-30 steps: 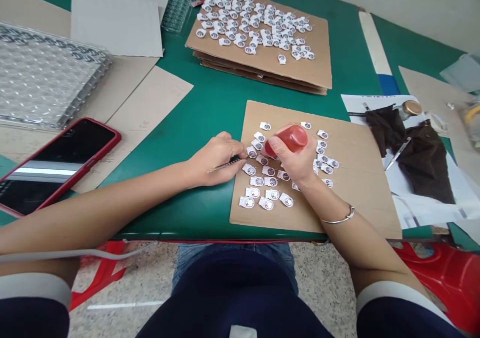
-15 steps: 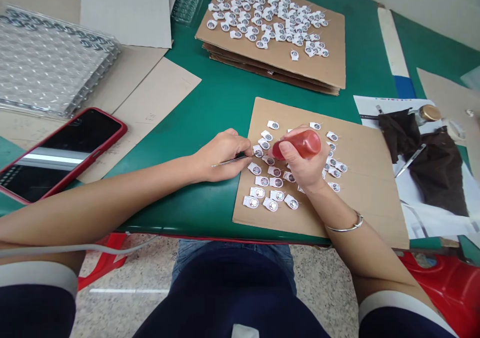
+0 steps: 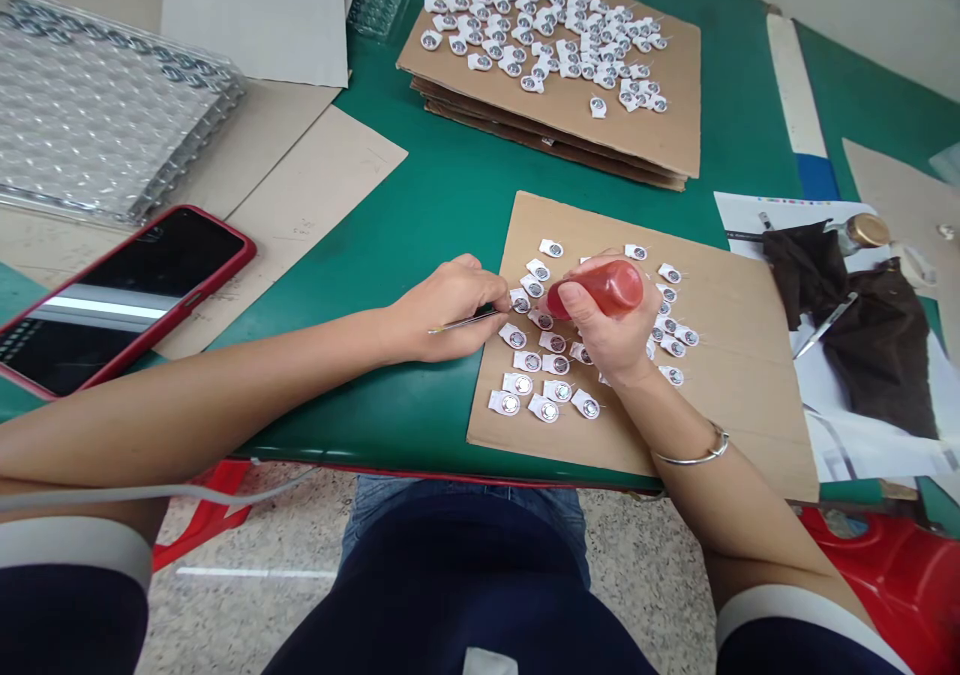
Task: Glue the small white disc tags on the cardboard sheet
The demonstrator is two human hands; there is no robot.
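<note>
My left hand (image 3: 454,310) is closed around a thin metal tool (image 3: 469,321), its fingertips at the left edge of a cardboard sheet (image 3: 735,385). My right hand (image 3: 611,330) grips a red bottle (image 3: 616,288), tilted with its narrower end toward the left fingertips. Several small white tabs with round metallic centres lie on the sheet, among them one (image 3: 547,410) near the front edge and one (image 3: 551,248) near the back. The bottle's tip and the spot under the right hand are hidden.
Behind is a cardboard stack (image 3: 652,145) bearing many similar pieces. To the left are a red-cased phone (image 3: 127,295) and clear bubbled plastic trays (image 3: 97,115). A dark cloth (image 3: 885,345), tweezers (image 3: 825,325) and a gold-lidded jar (image 3: 866,230) lie right.
The view has shifted slightly, moving the background a little. Both hands keep nearly the same pose and hold the same things.
</note>
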